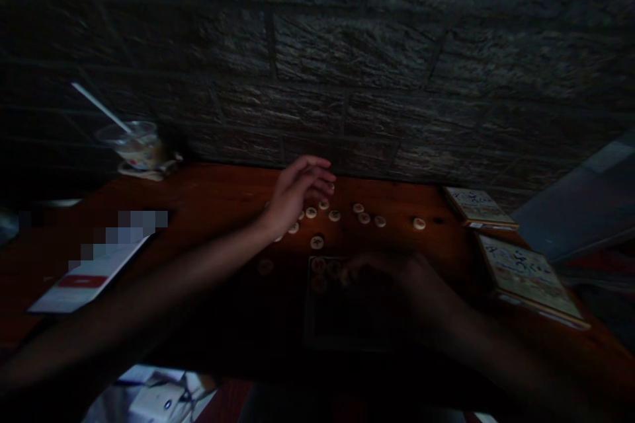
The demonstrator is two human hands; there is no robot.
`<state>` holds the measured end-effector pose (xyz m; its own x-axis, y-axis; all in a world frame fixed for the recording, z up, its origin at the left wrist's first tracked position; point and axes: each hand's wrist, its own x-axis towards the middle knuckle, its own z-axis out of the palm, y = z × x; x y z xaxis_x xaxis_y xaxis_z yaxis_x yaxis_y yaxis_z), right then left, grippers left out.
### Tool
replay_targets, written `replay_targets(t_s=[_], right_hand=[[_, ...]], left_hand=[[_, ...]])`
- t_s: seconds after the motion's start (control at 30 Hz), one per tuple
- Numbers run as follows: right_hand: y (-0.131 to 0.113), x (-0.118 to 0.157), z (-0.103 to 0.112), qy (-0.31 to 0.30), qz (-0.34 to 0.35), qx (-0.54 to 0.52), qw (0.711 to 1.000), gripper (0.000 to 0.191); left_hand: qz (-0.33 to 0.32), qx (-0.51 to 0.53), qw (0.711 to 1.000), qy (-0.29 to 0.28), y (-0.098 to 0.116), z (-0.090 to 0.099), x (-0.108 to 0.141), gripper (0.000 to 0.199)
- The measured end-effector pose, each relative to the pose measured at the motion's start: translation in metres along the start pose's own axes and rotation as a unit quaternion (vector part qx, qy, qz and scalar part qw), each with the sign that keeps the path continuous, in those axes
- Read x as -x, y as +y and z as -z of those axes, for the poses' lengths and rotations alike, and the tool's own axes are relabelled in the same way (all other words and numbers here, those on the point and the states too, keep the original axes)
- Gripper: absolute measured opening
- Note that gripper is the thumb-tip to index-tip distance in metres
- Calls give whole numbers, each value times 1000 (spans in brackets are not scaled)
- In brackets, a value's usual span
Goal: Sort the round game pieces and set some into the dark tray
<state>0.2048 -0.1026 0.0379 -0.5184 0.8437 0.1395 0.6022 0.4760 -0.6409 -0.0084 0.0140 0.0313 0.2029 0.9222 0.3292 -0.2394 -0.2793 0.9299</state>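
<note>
Round wooden Chinese chess pieces [316, 242] lie scattered over the brown table. My left hand [297, 193] hovers over the far ones, fingers loosely bent and apart, with nothing visible in them. Parts of some pieces are covered by that hand. In deep shadow, my right hand [397, 269] reaches over a shallow dark tray [308, 317], its fingertips closed on what looks like a Chinese chess piece [344, 276]. Beside them in the tray's far left corner lie a red-marked piece [318, 266] and a few others.
Two flat printed boxes, one farther back [480, 206] and one nearer [533, 276], lie at the right. A plastic cup [141, 145] with a straw stands at the far left. A bright-screened device [94, 281] lies at the left. A stone-block wall [322, 59] borders the table's back.
</note>
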Motion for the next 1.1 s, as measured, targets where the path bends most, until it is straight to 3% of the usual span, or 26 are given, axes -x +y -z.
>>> replay_targets(t_s=[0.13,0.3,0.5,0.87,1.1], right_hand=[[-1,-1,-17,-27,42,132,990,33],[7,0,-28,-9,84,229,970,41],[10,9,-29,-19,119,244,962,47],[5,7,-30,-23,137,277,951,38],[8,12,-28,69,170,219,958,25]], left_hand=[[-26,-20,999,25,9,7,3,20],[-36,2,999,-15,-8,17,6,21],[-66,-55,996,18,-26,21,6,37],[-77,-67,990,100,-23,18,-1,46],[-65,-31,984,163,-23,24,-9,55]])
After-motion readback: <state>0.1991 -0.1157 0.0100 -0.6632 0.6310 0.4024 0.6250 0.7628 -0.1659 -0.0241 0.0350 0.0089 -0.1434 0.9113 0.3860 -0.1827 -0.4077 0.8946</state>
